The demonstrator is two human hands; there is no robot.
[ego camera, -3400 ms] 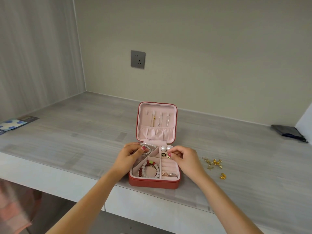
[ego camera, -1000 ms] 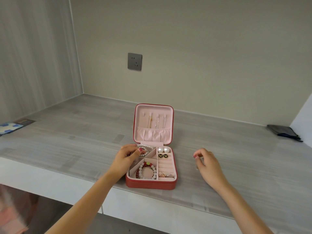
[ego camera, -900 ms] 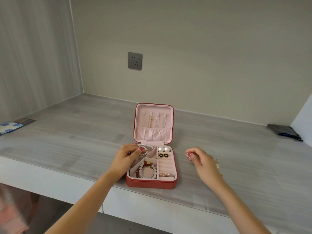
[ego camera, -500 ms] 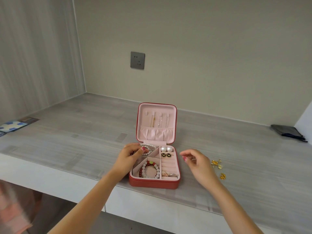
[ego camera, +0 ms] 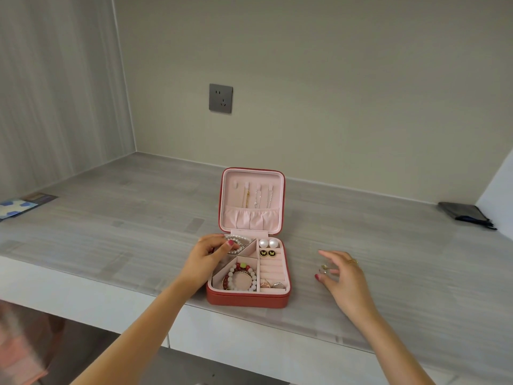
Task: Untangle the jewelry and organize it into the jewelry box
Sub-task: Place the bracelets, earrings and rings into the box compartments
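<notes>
The red jewelry box [ego camera: 248,299] sits open near the front edge of the grey counter [ego camera: 111,234], lid upright. The left hand [ego camera: 205,259] rests at its far-left corner, curled fingers touching the pearl bracelet [ego camera: 236,241] in that compartment. Right of the box, the right hand [ego camera: 342,276] hovers with fingers loosely spread over small gold earrings [ego camera: 324,268]; whether it holds one cannot be told

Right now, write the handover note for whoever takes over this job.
Left hand rests on the jewelry box, fingers on the pearl strand.
Right hand hovers, fingers spread, over small gold pieces on the counter.
Done: bead bracelets, pearl studs, butterfly studs, rings and lid chains are stowed.
Left: box the gold pieces.
</notes>
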